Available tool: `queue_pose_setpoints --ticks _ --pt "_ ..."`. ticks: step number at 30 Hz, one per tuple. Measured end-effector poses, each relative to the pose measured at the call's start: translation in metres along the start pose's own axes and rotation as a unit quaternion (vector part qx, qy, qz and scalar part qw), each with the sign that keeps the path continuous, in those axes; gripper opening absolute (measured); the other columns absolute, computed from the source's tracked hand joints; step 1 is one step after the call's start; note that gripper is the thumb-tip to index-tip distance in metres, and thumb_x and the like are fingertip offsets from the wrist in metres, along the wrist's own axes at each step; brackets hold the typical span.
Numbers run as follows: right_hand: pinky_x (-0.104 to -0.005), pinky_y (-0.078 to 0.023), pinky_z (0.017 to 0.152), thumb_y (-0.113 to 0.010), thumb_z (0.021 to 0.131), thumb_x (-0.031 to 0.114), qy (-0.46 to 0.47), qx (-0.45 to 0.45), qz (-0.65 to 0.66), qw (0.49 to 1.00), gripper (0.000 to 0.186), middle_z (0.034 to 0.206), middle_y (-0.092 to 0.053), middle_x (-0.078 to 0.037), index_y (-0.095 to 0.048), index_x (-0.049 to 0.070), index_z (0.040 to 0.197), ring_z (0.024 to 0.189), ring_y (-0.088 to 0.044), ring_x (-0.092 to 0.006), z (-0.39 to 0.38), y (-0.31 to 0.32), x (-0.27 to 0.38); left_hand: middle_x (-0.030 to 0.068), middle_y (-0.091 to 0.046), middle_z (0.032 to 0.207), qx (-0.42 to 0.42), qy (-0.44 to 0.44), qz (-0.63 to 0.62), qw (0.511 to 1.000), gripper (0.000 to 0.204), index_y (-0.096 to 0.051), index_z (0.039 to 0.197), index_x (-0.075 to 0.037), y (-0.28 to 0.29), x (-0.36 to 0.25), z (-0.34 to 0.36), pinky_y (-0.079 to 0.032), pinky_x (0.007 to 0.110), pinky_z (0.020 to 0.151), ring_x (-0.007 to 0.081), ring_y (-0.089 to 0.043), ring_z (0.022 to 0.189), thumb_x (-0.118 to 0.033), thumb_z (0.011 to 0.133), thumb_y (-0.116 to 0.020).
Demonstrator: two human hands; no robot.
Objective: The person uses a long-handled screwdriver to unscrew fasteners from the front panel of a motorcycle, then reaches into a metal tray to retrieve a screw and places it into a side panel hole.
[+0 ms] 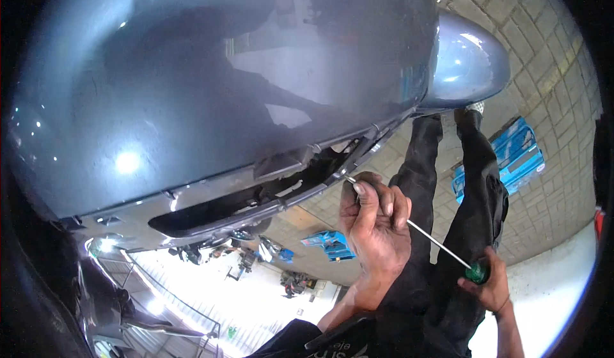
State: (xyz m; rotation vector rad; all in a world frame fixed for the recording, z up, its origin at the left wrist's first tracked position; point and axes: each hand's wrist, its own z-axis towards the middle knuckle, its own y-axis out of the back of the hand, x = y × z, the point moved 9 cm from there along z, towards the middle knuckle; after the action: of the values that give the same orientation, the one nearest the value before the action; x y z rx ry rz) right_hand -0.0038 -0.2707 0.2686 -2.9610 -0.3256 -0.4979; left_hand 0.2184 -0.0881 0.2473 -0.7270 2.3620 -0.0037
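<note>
A long screwdriver (pixel 440 244) with a thin metal shaft and a green handle slants up and left across the middle. My right hand (pixel 495 286) is closed around the handle at the lower right. Further up the shaft, my left hand (pixel 380 233) has its fingers curled about the metal close to the tip. The tip meets the lower rim of a big glossy grey vehicle body panel (pixel 211 121), beside a long dark opening (pixel 224 217) in that edge. My left fingers hide part of the shaft, and the exact contact of the tip is hard to make out.
A rounded silver-grey part (pixel 470 57) juts out at the panel's right end. My legs (pixel 470 217) stretch over the paved floor (pixel 543 45). A blue toolbox (pixel 518 163) lies by them, and another blue case (pixel 332 244) sits further off near parked motorcycles (pixel 240 262).
</note>
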Motion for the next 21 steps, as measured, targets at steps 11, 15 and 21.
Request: queue_pose_setpoints --ticks 11,15,21 --pt "-0.0434 -0.048 0.063 -0.079 0.063 0.003 0.029 -0.021 -0.038 0.999 0.030 0.074 -0.061 -0.016 -0.059 0.002 0.086 0.072 -0.062 -0.0380 -0.011 -0.015 -0.042 0.0005 -0.046 0.068 -0.010 -0.028 0.015 0.999 0.027 -0.056 0.108 -0.001 0.001 0.000 -0.001 -0.033 0.024 0.047 0.0112 -0.043 0.054 -0.028 0.103 -0.055" --pt "-0.0315 -0.053 0.064 -0.084 0.078 0.009 0.027 0.442 0.101 0.891 0.027 0.083 -0.068 -0.004 -0.064 0.002 0.095 0.083 -0.068 -0.0173 -0.031 -0.065 -0.026 -0.0005 -0.043 0.070 -0.052 -0.039 -0.025 0.998 0.030 -0.056 0.113 0.000 0.001 -0.007 -0.001 -0.031 0.024 0.047 0.0098 -0.039 0.054 -0.028 0.105 -0.051" --pt "-0.0200 -0.048 0.058 -0.081 0.084 0.014 -0.228 0.623 0.343 0.665 0.035 0.087 -0.067 -0.002 -0.060 0.004 0.110 0.071 -0.061 -0.0087 -0.054 -0.086 -0.029 -0.0009 -0.043 0.070 0.036 -0.033 -0.072 0.996 0.028 -0.057 0.113 0.000 0.001 -0.007 0.007 -0.028 0.023 0.046 0.0089 -0.038 0.053 -0.026 0.105 -0.051"
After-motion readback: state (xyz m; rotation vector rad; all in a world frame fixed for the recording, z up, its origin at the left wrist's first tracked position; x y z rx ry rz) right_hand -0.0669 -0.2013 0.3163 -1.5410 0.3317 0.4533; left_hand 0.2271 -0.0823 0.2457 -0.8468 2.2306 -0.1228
